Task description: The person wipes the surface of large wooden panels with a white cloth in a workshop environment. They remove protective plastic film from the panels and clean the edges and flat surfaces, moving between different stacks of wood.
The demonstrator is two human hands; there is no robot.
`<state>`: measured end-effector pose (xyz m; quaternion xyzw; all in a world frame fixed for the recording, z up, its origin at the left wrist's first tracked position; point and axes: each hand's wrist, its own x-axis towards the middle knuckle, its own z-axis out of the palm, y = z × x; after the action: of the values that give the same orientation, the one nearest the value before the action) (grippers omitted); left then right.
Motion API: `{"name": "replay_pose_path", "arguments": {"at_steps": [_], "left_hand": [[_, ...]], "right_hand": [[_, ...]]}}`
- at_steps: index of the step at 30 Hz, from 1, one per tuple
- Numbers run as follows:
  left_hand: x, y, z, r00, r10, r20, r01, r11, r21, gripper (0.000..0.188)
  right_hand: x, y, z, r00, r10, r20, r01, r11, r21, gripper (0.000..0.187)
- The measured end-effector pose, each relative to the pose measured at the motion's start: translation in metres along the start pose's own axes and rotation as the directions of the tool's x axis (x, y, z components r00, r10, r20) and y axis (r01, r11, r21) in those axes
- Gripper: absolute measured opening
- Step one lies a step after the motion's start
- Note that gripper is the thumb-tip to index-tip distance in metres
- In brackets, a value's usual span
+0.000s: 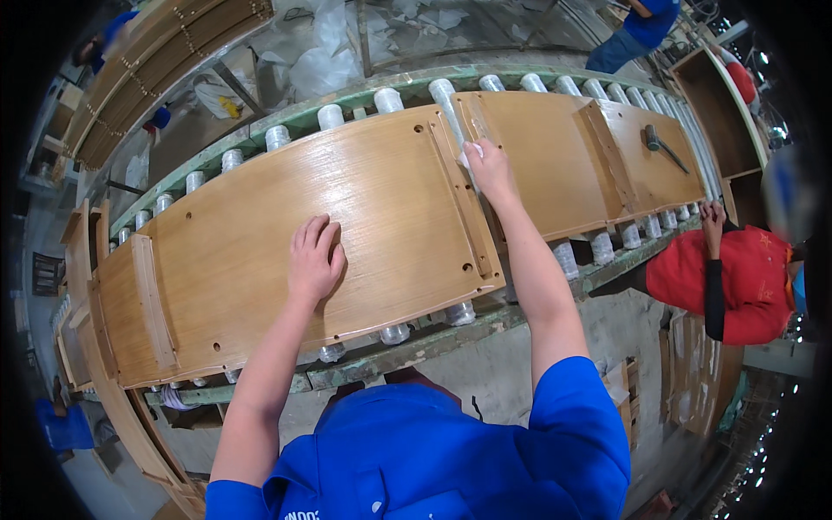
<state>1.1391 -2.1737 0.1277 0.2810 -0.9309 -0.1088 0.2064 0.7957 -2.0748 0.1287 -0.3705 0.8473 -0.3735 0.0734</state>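
Note:
A large varnished wooden panel (pixel 251 234) lies on the roller conveyor in front of me, with a batten across each end and several small holes. My left hand (pixel 315 260) rests on its middle, fingers laid on the surface, holding nothing. At the panel's right end, near the far corner, my right hand (pixel 492 169) is closed around a small white piece (pixel 471 152), paper or cloth; I cannot tell which. A second wooden panel (pixel 555 147) lies just to the right, with a batten across it and a dark-headed hammer (pixel 663 149) on top.
Plastic-wrapped rollers (pixel 388 100) show along both conveyor rails. A person in red (pixel 724 277) stands at the right end, a hand near the second panel. Another person in blue (pixel 646 26) is at the far right. Stacked wooden boards (pixel 156 69) stand at the far left.

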Motion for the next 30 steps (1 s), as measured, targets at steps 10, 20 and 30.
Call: {"name": "replay_pose_path", "arguments": {"at_steps": [10, 20, 30], "left_hand": [[-0.003, 0.001, 0.003, 1.000, 0.018, 0.009, -0.018, 1.000, 0.023, 0.035], [-0.005, -0.001, 0.004, 1.000, 0.019, -0.005, -0.019, 1.000, 0.001, 0.035], [-0.008, -0.001, 0.007, 0.999, 0.016, 0.035, -0.017, 0.999, 0.028, 0.035]], "right_hand": [[-0.049, 0.009, -0.023, 0.999, 0.013, -0.037, -0.014, 1.000, -0.023, 0.037], [-0.089, 0.006, -0.039, 0.996, 0.089, -0.011, -0.090, 0.994, -0.056, 0.038], [-0.188, 0.021, -0.078, 0.976, 0.217, -0.006, -0.217, 0.975, -0.055, 0.036]]}}
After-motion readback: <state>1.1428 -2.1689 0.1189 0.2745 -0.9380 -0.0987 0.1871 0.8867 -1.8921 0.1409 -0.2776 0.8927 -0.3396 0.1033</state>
